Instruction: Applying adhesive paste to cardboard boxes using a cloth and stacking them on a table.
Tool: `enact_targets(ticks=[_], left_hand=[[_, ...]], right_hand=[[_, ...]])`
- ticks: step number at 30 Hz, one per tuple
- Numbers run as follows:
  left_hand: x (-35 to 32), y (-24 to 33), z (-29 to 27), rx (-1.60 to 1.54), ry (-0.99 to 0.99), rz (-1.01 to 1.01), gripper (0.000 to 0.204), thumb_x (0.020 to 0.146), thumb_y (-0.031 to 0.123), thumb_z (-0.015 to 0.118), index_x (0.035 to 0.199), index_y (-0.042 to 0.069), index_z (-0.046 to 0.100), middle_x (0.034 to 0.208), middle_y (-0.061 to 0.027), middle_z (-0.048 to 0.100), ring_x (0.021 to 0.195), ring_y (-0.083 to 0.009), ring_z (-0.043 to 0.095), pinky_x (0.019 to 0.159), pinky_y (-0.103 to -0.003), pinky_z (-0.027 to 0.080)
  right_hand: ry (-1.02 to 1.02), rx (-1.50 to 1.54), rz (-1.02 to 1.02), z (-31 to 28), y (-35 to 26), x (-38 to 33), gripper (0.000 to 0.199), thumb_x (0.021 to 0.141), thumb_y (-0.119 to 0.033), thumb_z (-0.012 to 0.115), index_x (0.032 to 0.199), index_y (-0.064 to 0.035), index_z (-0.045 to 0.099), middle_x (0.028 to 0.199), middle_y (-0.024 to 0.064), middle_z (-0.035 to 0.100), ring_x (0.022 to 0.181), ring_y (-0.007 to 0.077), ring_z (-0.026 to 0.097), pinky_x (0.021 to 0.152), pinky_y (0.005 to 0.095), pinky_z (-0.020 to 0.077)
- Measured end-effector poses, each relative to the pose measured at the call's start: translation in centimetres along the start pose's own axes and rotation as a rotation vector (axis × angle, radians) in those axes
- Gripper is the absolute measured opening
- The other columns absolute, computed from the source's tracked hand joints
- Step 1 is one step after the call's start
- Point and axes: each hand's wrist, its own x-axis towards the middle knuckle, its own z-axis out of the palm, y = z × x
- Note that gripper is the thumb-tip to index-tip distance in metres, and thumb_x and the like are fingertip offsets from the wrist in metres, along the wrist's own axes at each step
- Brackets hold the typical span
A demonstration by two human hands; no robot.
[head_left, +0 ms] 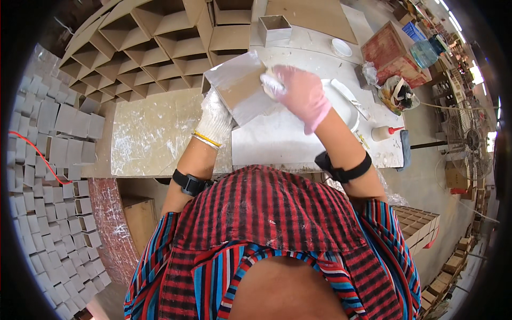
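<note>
My left hand (214,118), in a white knitted glove, holds up a cardboard box (242,85) by its lower left side, and the box hides most of its fingers. The box tilts above the table. White coating covers the edges of its upward face, while a band of brown board shows across the middle. My right hand (303,95), in a pink glove, is closed around a white-smeared brush (273,84) against the box's right edge. Beside that hand lies a round white dish (349,113), with a flat white-coated tool (349,98) across its rim.
Open cardboard boxes (173,45) are stacked at the back left. A small box (274,31), a white bowl (341,48) and a red-tipped bottle (383,133) stand on the table (266,149). Grey boxes (53,213) pile up at far left; a fan (471,140) stands right.
</note>
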Motion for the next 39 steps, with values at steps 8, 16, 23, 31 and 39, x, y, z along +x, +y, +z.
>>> enact_targets(ticks=[8,16,23,31,39], left_hand=[[-0.4,0.1,-0.7,-0.073,-0.101,-0.096,0.044,0.093,0.035,0.040,0.120,0.003,0.049,0.114,-0.0158,0.057,0.101,-0.0308,0.057,0.085,-0.043,0.050],[-0.4,0.0,-0.8,0.110,-0.072,-0.087,0.047,0.093,0.038,0.034,0.123,0.004,0.047,0.119,-0.0164,0.054,0.105,-0.0323,0.055,0.088,-0.044,0.048],[0.0,0.8,-1.7,-0.083,-0.094,-0.040,0.046,0.093,0.038,0.040,0.120,0.003,0.049,0.113,-0.0159,0.057,0.100,-0.0310,0.058,0.085,-0.043,0.049],[0.4,-0.3,-0.9,0.081,-0.030,-0.096,0.046,0.094,0.038,0.036,0.123,0.005,0.048,0.117,-0.0148,0.055,0.104,-0.0295,0.056,0.087,-0.042,0.049],[1.3,-1.2,-1.4,0.158,-0.219,0.037,0.044,0.094,0.035,0.039,0.126,0.006,0.044,0.122,-0.0119,0.051,0.109,-0.0261,0.052,0.088,-0.041,0.048]], right_hand=[[0.189,0.026,-0.078,-0.5,0.0,0.8,0.033,0.082,-0.039,0.056,0.097,-0.0104,0.063,0.086,0.0129,0.065,0.079,0.0303,0.063,0.070,0.0388,0.0497],[0.345,0.065,-0.127,-0.1,-0.1,1.3,0.036,0.084,-0.041,0.052,0.100,-0.0105,0.063,0.087,0.0138,0.065,0.078,0.0312,0.063,0.072,0.0389,0.0493],[0.110,0.061,-0.130,-0.1,-0.1,-0.9,0.036,0.085,-0.039,0.051,0.095,-0.0073,0.062,0.083,0.0141,0.065,0.076,0.0319,0.062,0.069,0.0399,0.0495],[0.297,-0.018,-0.071,-0.1,-0.8,1.1,0.036,0.084,-0.041,0.052,0.096,-0.0086,0.062,0.085,0.0139,0.065,0.077,0.0324,0.062,0.068,0.0414,0.0493],[0.126,-0.058,-0.168,1.0,-3.1,1.2,0.041,0.084,-0.041,0.051,0.107,-0.0083,0.060,0.095,0.0156,0.064,0.083,0.0334,0.062,0.074,0.0401,0.0495]])
